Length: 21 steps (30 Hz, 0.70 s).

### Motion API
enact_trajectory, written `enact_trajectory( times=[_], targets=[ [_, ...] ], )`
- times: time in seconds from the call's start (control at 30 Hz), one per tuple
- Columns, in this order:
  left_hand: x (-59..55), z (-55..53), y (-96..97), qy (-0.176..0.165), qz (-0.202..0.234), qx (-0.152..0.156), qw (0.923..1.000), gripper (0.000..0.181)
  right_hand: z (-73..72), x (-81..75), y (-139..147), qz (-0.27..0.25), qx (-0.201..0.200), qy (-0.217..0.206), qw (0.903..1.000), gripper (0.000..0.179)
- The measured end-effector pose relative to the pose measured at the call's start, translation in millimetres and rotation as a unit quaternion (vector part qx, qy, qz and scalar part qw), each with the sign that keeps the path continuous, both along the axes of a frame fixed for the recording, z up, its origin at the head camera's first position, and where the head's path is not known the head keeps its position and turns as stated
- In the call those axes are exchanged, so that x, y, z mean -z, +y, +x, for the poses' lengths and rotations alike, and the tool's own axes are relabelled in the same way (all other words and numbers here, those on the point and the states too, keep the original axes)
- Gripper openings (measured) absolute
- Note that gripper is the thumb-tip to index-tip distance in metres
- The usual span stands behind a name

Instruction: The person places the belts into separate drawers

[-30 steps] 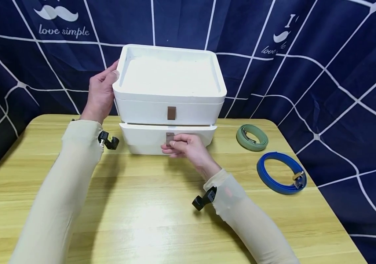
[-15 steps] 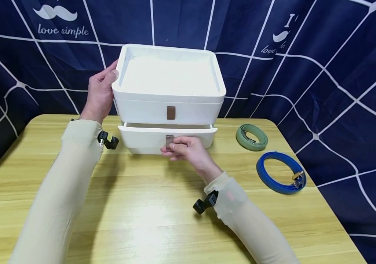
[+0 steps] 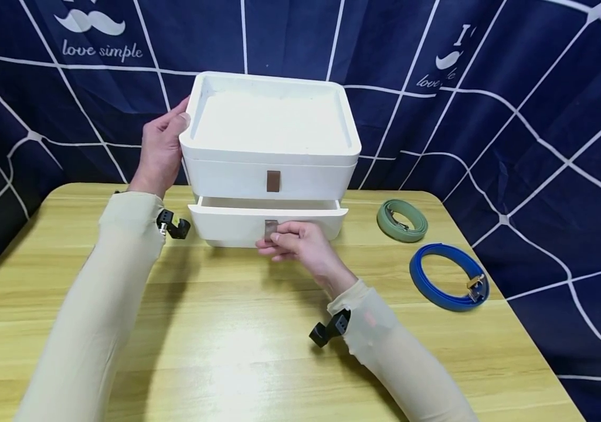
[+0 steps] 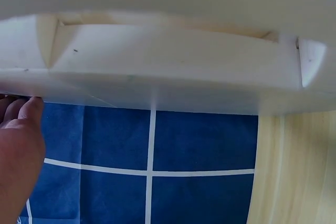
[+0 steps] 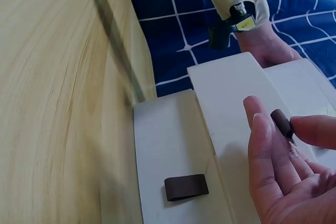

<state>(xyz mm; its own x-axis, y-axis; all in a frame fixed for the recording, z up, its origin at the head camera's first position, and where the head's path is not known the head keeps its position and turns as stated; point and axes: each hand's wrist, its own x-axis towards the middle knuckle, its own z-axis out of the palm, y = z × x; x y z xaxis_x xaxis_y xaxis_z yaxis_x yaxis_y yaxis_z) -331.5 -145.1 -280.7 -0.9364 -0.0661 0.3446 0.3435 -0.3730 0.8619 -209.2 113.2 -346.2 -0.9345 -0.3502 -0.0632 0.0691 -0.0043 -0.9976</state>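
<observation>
A white drawer unit (image 3: pixel 279 123) with a shallow tray top stands at the back of the table. My left hand (image 3: pixel 160 143) grips its left side, thumb near the rim and fingers reaching behind. In the right wrist view, my right hand (image 5: pixel 286 166) pinches a brown pull tab (image 5: pixel 282 124) between thumb and fingers. That tab belongs to the middle drawer (image 3: pixel 226 225), which is partly pulled out, showing a gap behind its front. The top drawer (image 3: pixel 226 180) is closed, with its own brown tab. A bottom drawer (image 5: pixel 168 135) with another tab shows in the right wrist view.
On the right of the wooden table (image 3: pixel 200 351) lie a coiled green belt (image 3: pixel 411 233) and a coiled blue belt (image 3: pixel 448 303). A dark blue curtain (image 3: pixel 289 35) with white lines hangs behind and on the right. Small black cameras are strapped on both wrists.
The middle drawer has slid out toward me, its gap widening from a thin slit. My right hand moved slightly nearer with the tab. My left hand stayed on the unit's side.
</observation>
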Motion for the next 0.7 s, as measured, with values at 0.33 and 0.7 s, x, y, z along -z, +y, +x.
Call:
enact_trajectory(
  times=[0.33, 0.7],
  targets=[
    [1.1, 0.7, 1.7, -0.001, -0.009, -0.005, 0.9999, 0.04, 3.5, 2.2, 3.4, 0.0, 0.001, 0.002, 1.0, 0.016],
    [1.1, 0.8, 2.8, -0.004, 0.001, -0.009, 1.0, 0.04, 5.5, 3.4, 6.1, 0.009, -0.007, 0.025, 0.9996, 0.015]
  ],
)
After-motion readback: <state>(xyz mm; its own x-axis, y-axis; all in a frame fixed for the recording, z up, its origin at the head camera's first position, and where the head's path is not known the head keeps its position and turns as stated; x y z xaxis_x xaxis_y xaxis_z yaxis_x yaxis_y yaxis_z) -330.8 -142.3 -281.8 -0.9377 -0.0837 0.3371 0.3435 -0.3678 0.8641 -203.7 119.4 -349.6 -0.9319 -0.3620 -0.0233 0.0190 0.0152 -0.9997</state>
